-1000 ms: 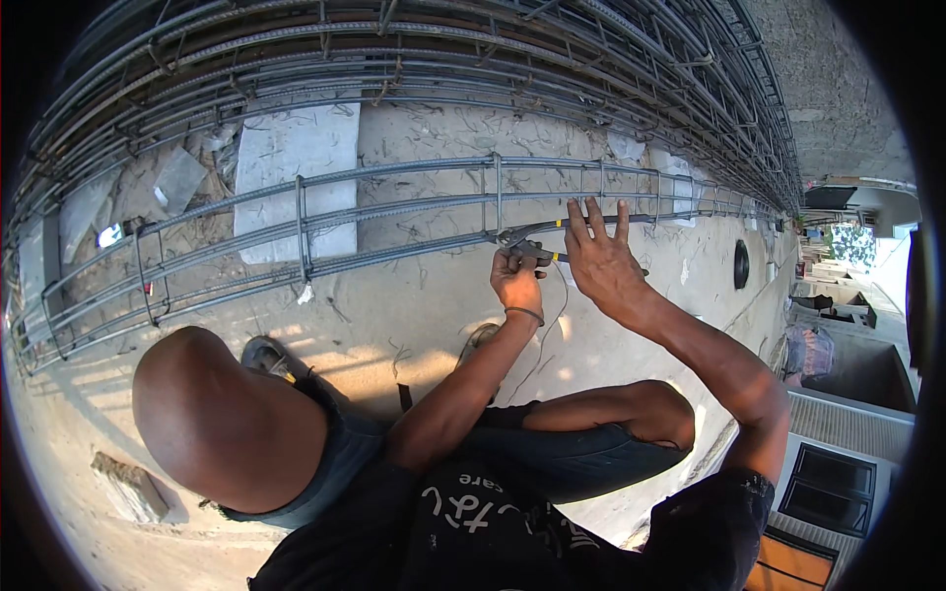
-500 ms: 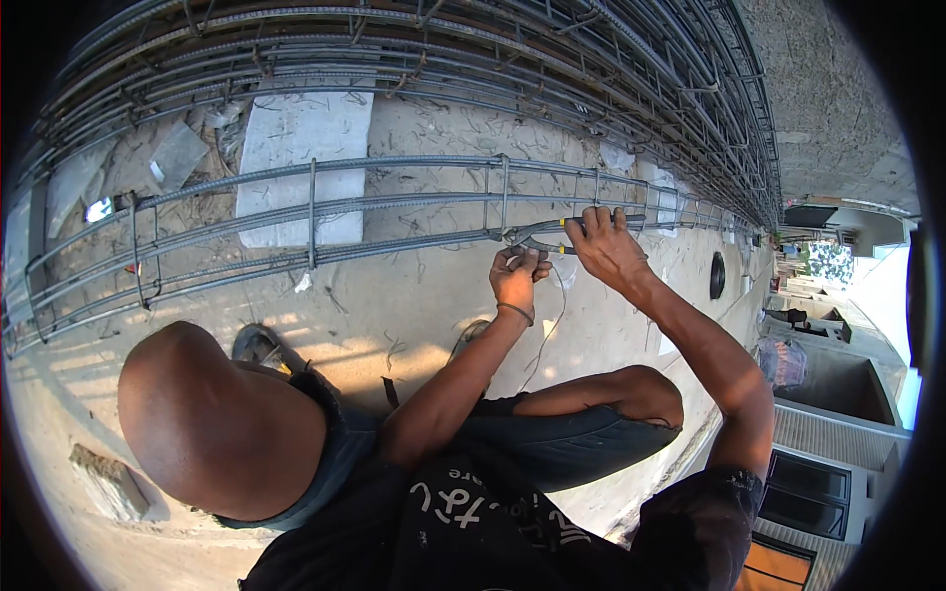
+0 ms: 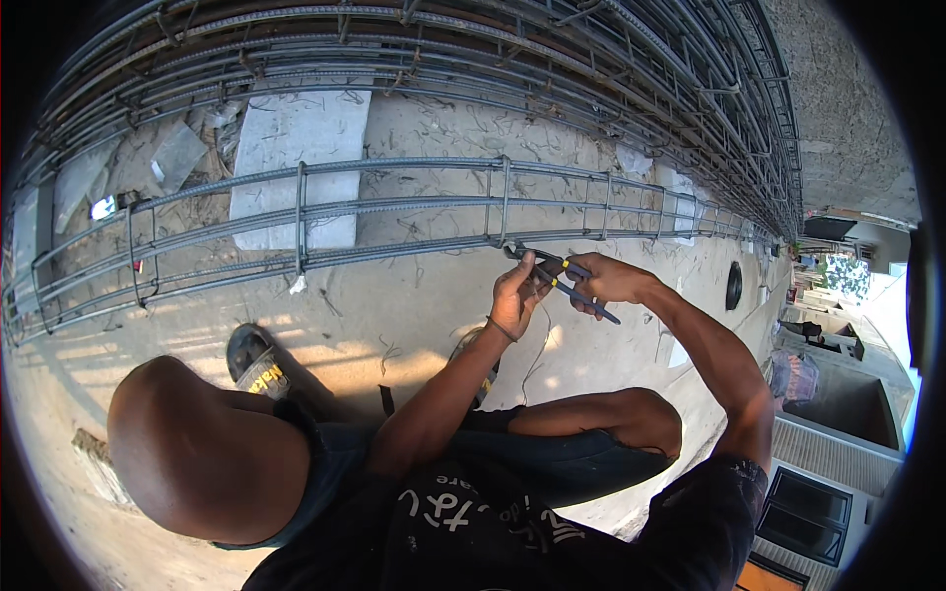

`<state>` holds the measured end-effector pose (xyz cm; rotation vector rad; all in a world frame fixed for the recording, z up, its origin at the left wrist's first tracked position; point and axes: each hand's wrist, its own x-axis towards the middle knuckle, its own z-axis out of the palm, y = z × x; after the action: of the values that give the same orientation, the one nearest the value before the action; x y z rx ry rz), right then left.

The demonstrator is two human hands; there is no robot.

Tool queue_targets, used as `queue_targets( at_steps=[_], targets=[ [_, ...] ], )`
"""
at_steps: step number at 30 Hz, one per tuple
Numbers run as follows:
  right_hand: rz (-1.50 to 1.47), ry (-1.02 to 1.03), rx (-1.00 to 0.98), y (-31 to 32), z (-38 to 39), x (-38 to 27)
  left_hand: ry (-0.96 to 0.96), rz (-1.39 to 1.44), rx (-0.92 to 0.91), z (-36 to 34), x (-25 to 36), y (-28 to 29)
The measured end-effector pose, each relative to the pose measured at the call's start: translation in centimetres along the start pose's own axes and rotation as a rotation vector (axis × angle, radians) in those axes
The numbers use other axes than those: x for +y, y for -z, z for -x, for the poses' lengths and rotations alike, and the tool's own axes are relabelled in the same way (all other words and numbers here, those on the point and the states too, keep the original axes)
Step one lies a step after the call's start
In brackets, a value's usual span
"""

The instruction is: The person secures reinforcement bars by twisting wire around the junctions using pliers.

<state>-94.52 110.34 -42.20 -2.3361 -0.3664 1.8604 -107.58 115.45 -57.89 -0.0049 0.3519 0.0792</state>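
My right hand (image 3: pixel 613 281) is closed round the handles of a pair of dark pliers with yellow bands (image 3: pixel 601 311). The pliers' jaws reach left to the near bottom bar of a long rebar cage (image 3: pixel 414 203), where a square stirrup (image 3: pixel 506 197) meets it. Just below that joint, my left hand (image 3: pixel 512 303) is closed, thumb and fingers pinched beside the jaws. A thin tie wire (image 3: pixel 540 357) trails down from it toward the ground. My fingers and the jaws hide exactly how the wire meets the bars.
More rebar cages (image 3: pixel 493 44) are stacked along the far side. White boards (image 3: pixel 296 128) and wire scraps lie under the cage. My sandalled foot (image 3: pixel 258 362) and a broken block (image 3: pixel 103 468) are at left. A black coil (image 3: pixel 733 286) lies to the right.
The pliers have swung so that their handles slant down to the right, and my right hand has lowered with them. My left hand stays by the same joint.
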Motion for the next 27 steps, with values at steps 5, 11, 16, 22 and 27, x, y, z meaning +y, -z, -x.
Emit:
queue_targets(
  at_steps=[5,11,16,22,27],
  targets=[
    [-0.506,-0.105,-0.23,-1.6,0.5,0.5,0.014,0.195,-0.036,-1.0,-0.4,-1.3],
    [0.098,0.015,0.121,-0.2,2.7,-1.3,-0.02,0.547,0.061,-2.9,-0.7,-5.5],
    [1.466,0.221,1.023,-5.1,4.5,-2.4,-0.04,0.662,0.465,-4.4,1.6,-10.0],
    [1.782,0.371,1.019,0.0,2.0,-6.0,-0.164,0.885,0.286,-5.4,2.9,-9.7],
    [1.71,0.377,0.71,5.7,-0.4,-7.9,-0.112,0.922,0.188,-5.0,3.8,-10.8]
  ],
)
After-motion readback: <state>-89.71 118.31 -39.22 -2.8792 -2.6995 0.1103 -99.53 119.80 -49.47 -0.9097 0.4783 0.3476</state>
